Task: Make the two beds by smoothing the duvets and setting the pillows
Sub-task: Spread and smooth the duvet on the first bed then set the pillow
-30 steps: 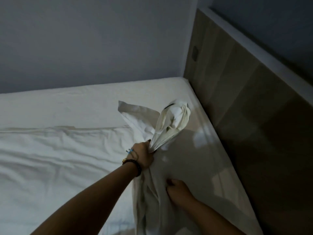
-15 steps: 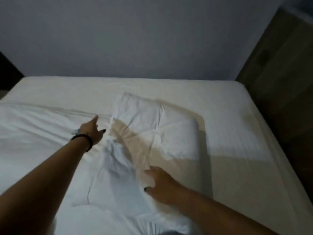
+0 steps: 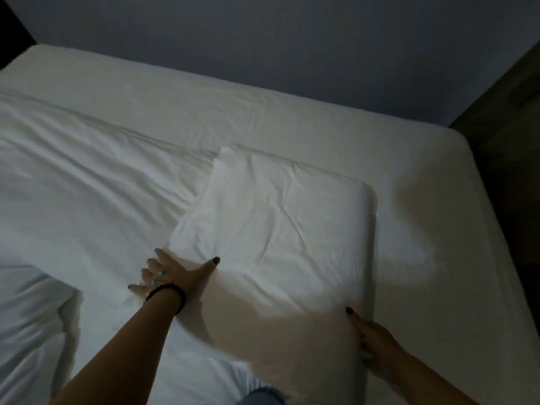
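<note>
The crumpled white fabric duvet (image 3: 87, 200) covers the left portion of the bed, its upper edge running diagonally toward the pillow. Creases remain across its surface, so the smoothing step is judged incomplete on this side.

The left hand (image 3: 172, 273), with a black band at the wrist, lies flat at the left edge of the pillow. Its fingers (image 3: 162, 252) are spread apart and straight on the duvet, while the thumb reaches onto the pillow fabric. This placement likely serves to brace the left edge and keep the pillow seated against the duvet line; nothing is clamped.

The rectangular white fabric pillow (image 3: 280, 235) lies on the bed, centre right of the view, angled so that one long side overlaps the duvet edge and the other rests on the white fitted sheet (image 3: 438, 200). The angle suggests it is not yet squared to the head of the bed.

The right hand (image 3: 371, 340) touches the near right corner of the pillow. One dark-nailed finger extends along the pillow edge; whether the remaining fingers curl under the corner cannot be told. The position suits pushing or pivoting that corner.

A dark wooden panel (image 3: 508, 112) borders the bed at the far right.
</note>
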### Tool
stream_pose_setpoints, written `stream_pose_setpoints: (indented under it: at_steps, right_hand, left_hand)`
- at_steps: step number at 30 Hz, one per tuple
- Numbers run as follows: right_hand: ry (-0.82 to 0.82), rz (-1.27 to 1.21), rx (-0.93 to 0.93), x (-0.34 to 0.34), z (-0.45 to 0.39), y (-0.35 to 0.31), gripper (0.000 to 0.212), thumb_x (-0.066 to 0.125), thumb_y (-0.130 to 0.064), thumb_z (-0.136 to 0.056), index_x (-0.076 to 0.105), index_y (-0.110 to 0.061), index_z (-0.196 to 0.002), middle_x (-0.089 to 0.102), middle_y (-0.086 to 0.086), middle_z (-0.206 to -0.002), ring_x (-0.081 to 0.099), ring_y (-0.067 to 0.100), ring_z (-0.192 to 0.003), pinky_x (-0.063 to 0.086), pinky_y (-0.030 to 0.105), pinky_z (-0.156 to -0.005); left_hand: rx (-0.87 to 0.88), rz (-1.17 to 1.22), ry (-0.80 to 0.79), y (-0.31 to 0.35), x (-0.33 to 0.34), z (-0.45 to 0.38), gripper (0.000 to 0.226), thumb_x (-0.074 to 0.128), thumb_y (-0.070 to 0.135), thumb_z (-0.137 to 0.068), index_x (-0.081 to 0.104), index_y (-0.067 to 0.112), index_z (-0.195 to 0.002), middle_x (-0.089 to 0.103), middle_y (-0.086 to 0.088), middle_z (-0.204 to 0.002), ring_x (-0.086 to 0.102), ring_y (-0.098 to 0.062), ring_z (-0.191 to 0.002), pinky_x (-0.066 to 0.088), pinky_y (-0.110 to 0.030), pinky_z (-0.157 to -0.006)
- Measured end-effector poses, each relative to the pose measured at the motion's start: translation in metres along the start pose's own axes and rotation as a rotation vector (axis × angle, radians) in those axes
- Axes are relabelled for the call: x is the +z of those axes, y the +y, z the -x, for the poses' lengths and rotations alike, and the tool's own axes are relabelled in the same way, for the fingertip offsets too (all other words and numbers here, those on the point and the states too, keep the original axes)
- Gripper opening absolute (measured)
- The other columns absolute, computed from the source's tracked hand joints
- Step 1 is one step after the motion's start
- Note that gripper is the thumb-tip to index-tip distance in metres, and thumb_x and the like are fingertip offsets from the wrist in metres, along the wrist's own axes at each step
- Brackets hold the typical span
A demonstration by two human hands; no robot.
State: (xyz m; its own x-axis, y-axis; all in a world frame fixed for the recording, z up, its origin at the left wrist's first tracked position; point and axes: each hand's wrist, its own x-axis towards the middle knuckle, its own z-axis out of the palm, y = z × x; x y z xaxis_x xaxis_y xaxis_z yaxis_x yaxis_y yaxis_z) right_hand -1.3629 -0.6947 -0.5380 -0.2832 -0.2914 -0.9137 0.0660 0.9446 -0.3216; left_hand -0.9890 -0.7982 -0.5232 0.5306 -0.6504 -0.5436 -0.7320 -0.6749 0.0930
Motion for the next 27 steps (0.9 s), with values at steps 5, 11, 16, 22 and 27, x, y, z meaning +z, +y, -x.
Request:
stream_pose_setpoints:
  at_steps: [5,11,16,22,27]
  right_hand:
    - [-0.089,-0.212,0.004,0.019,-0.016,0.005,0.060,0.064,-0.049,-0.082,0.063,-0.002,-0.119,0.070,0.017,-0.106,0.063,0.027,-0.098,0.049,0.040,-0.083]
    - [-0.089,-0.076,-0.009,0.000,-0.016,-0.010,0.104,0.089,-0.058,-0.036,0.057,-0.019,-0.127,0.063,0.007,-0.121,0.056,0.027,-0.115,0.043,0.038,-0.080]
    - [-0.173,0.006,-0.145,0.024,-0.023,-0.036,0.128,0.088,-0.066,-0.018,0.048,-0.027,-0.134,0.059,0.002,-0.128,0.053,0.024,-0.120,0.041,0.042,-0.094]
    - [-0.066,-0.129,-0.167,0.077,-0.036,-0.035,0.114,0.088,-0.064,-0.035,0.053,-0.016,-0.133,0.066,0.009,-0.120,0.061,0.031,-0.109,0.045,0.056,-0.099]
    - [-0.067,-0.072,-0.076,0.070,-0.074,-0.025,0.136,0.082,-0.077,-0.028,0.043,-0.013,-0.142,0.052,0.009,-0.139,0.053,0.030,-0.122,0.041,0.055,-0.103]
  left_hand:
    - [0.039,0.109,-0.156,-0.017,-0.019,-0.018,0.120,0.070,0.084,-0.041,0.043,0.012,-0.134,0.053,-0.015,-0.130,0.050,-0.034,-0.117,0.043,-0.045,-0.100]
    - [0.292,0.133,0.087,-0.026,-0.080,-0.040,0.069,0.075,0.068,-0.058,0.069,0.017,-0.104,0.068,-0.015,-0.108,0.063,-0.033,-0.100,0.051,-0.037,-0.082]
    - [0.025,0.036,0.196,-0.078,-0.092,-0.086,0.099,0.058,0.085,-0.056,0.051,0.012,-0.123,0.055,-0.022,-0.127,0.054,-0.041,-0.113,0.046,-0.050,-0.094]
    - [0.557,-0.049,0.331,-0.071,-0.005,-0.016,0.092,0.031,0.070,-0.079,0.014,0.016,-0.152,0.013,-0.017,-0.157,0.011,-0.036,-0.145,0.009,-0.062,-0.111]
    - [1.102,-0.420,0.078,-0.044,0.029,0.036,0.123,0.038,0.094,-0.061,0.002,0.020,-0.153,-0.001,-0.014,-0.159,-0.004,-0.038,-0.145,0.015,-0.073,-0.105]
